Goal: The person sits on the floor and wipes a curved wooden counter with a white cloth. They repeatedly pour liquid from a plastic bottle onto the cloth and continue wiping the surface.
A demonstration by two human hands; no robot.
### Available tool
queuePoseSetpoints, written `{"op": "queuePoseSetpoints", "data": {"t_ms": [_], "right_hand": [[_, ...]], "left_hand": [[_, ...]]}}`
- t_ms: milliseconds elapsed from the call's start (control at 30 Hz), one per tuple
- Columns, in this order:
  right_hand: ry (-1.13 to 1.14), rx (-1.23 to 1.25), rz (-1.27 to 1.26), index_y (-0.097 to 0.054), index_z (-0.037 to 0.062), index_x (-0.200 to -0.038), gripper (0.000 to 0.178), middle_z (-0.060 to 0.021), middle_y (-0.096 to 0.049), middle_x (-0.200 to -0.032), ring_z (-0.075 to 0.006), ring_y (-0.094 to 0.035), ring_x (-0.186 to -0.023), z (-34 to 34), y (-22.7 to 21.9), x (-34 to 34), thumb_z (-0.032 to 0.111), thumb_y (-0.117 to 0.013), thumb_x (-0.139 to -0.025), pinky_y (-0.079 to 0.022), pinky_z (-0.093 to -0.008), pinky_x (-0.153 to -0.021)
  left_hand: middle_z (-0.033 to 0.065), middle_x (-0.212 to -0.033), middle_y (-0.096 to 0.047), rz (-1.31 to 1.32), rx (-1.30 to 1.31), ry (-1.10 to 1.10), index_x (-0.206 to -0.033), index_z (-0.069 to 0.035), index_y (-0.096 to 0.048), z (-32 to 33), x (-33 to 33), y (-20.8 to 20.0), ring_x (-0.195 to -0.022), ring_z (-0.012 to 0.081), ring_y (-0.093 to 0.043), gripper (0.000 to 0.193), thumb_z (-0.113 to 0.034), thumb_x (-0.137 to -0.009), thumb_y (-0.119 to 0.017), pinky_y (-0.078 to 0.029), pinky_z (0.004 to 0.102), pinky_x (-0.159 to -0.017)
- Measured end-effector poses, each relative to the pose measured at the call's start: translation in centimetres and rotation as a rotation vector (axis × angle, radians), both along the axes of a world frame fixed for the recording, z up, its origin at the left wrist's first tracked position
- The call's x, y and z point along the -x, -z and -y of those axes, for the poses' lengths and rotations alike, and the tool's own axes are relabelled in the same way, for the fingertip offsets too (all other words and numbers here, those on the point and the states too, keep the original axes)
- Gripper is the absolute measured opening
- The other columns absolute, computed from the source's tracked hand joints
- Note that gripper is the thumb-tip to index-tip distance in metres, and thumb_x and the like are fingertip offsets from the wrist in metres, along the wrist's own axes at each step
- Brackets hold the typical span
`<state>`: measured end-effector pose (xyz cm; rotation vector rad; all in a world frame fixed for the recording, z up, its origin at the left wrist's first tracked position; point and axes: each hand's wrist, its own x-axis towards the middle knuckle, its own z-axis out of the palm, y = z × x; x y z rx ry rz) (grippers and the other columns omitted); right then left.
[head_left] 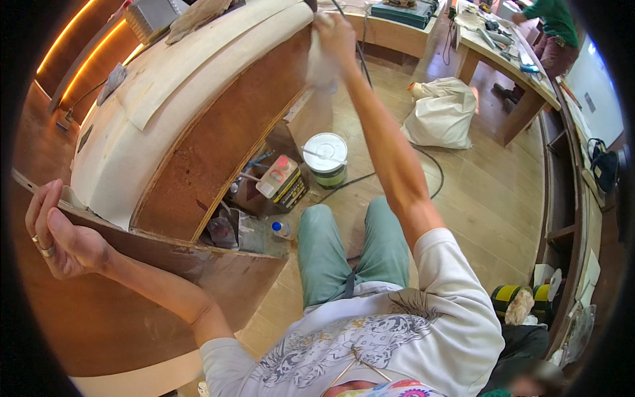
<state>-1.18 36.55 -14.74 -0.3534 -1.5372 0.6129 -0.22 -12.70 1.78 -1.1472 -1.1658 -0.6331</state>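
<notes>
My right hand (336,41), arm stretched far forward, is closed around a whitish cloth (320,65) at the far end of a curved wooden counter. The cloth is smeared by motion and hangs beside the brown front panel (221,122). Pale sheet material (155,142) covers the counter's top in overlapping strips. My left hand (69,241) is at the counter's near left corner, by the top edge of the brown side panel (165,284). Its fingers are bent but apart, one wearing a ring, and nothing shows in them.
Under the counter stand a rectangular can (281,180) and a blue-capped bottle (281,229). A white-lidded bucket (325,152) and a white sack (442,114) are on the floor, with a black cable (438,173). At a tool-strewn workbench (509,56) stands another person (555,30).
</notes>
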Motion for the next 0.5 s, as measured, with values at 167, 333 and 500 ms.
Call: {"op": "queuePoseSetpoints", "data": {"t_ms": [167,333,500], "right_hand": [[-0.119,-0.016,0.041,-0.063,0.0030,-0.104,0.025,-0.0245,-0.067,-0.099,-0.0455,-0.064,-0.093,4.7,1.8,0.3,0.024,-0.065,-0.090,-0.050,-0.0521,-0.080],[-0.069,-0.124,0.001,-0.065,0.0045,-0.111,0.022,-0.0180,-0.065,-0.094,-0.0358,-0.064,-0.079,-1.2,-1.6,0.1,0.021,-0.057,-0.098,-0.050,-0.0452,-0.066],[-0.177,0.124,0.043,-0.061,0.0041,-0.105,0.025,-0.0280,-0.067,-0.098,-0.0472,-0.064,-0.096,5.8,0.5,-0.8,0.023,-0.067,-0.090,-0.050,-0.0526,-0.080]], "left_hand": [[0.0200,-0.093,-0.071,-0.015,0.002,0.042,-0.087,0.009,-0.071,-0.2,-0.3,-0.5,-0.091,0.0280,-0.067,0.025,-0.005,-0.090,-0.051,-0.055,0.0382,-0.084],[0.0200,-0.093,-0.072,0.099,-0.152,0.058,-0.085,0.010,-0.071,-1.1,0.1,0.2,-0.087,0.0282,-0.068,0.025,-0.006,-0.089,-0.051,-0.056,0.0385,-0.082],[0.0238,-0.093,-0.072,-0.088,0.008,-0.002,-0.085,0.014,-0.069,1.2,0.9,-1.3,-0.085,0.0308,-0.069,0.030,-0.011,-0.090,-0.054,-0.057,0.0394,-0.078]]}}
